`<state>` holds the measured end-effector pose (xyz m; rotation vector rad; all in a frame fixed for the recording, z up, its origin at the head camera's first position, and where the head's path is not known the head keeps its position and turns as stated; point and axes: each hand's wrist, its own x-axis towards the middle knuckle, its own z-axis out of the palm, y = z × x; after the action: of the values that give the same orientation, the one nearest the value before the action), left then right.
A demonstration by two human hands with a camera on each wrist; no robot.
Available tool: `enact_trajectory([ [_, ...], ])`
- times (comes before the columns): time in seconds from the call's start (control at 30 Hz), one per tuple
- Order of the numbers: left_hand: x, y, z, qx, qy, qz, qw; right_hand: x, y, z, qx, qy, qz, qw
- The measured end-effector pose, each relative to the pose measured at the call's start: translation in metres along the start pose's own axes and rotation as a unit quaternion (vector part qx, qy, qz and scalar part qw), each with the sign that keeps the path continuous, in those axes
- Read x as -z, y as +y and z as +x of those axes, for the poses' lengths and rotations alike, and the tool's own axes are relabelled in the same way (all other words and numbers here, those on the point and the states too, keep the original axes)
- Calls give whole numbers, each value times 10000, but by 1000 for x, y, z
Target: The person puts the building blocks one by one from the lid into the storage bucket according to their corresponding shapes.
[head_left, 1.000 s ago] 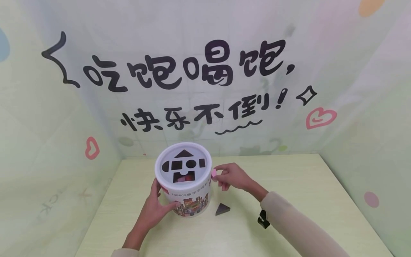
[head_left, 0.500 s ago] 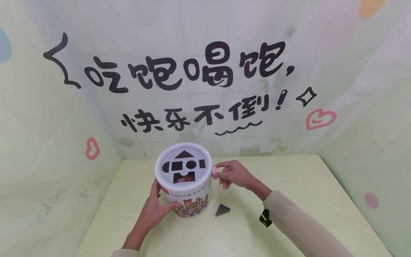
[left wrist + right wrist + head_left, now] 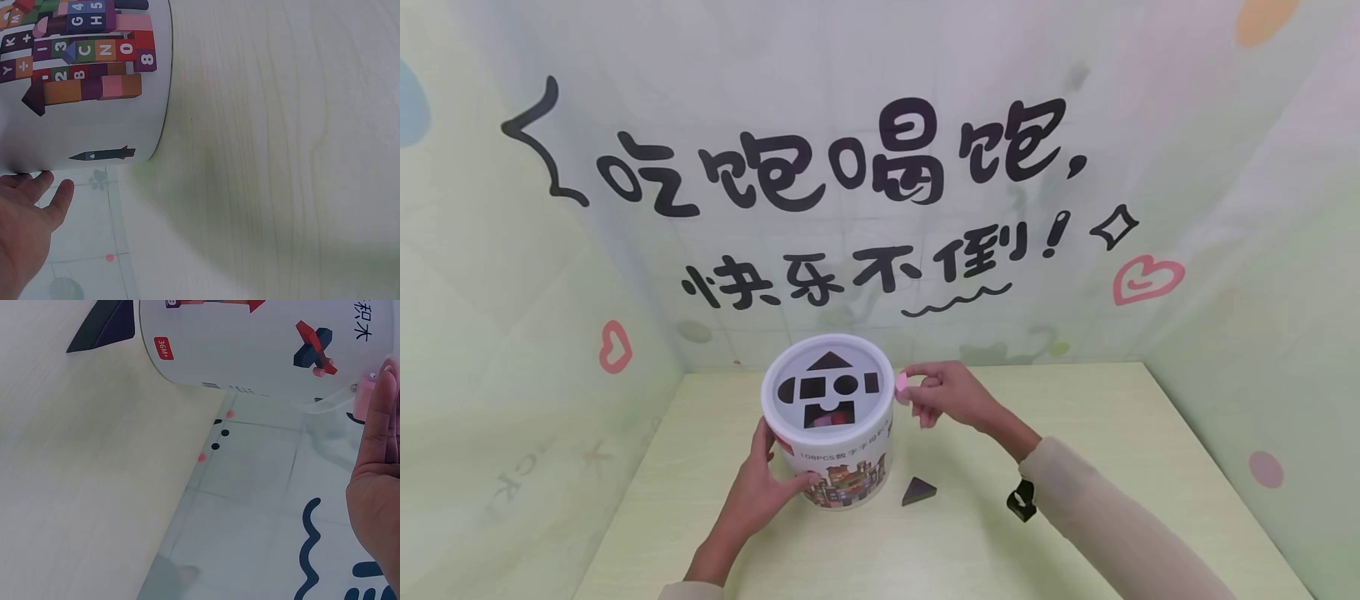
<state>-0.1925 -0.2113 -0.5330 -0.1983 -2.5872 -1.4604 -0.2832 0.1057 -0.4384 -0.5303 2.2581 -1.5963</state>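
Observation:
A white block bucket (image 3: 842,458) stands on the table, its lid (image 3: 790,417) cut with shaped holes. Colored pieces show through the lowest hole. My left hand (image 3: 758,487) holds the bucket's left side, thumb across the front and fingers round the side; the left wrist view shows part of that hand (image 3: 28,228) against the wall. Beside the rim on the right, my right hand (image 3: 951,396) pinches a small pink block (image 3: 902,387), partly hidden by the fingers. The right wrist view also catches the pink block (image 3: 363,400) at the fingertips. A dark triangular block (image 3: 919,491) lies right of the bucket.
The pale wood-grain table (image 3: 985,542) ends at a printed fabric backdrop (image 3: 925,333) behind, with fabric walls left and right. A black strap piece (image 3: 1022,501) hangs at the right sleeve.
My right hand has risen slightly along the bucket's right side with the pink block, now near the rim. The left hand, bucket and triangular block have stayed put.

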Motion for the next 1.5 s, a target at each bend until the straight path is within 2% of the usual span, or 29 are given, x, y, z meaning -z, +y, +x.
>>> enact_trajectory([
  [0.33,0,0,0,13,-17,-2,10000,6,-12,4,-18,229,139,9996],
  [0.73,1,0,0,-13,11,-46,10000,7,-35,13,209,325,311,9988],
  [1.5,1,-1,0,0,-42,-41,10000,-37,-61,41,328,20,376,9988],
])
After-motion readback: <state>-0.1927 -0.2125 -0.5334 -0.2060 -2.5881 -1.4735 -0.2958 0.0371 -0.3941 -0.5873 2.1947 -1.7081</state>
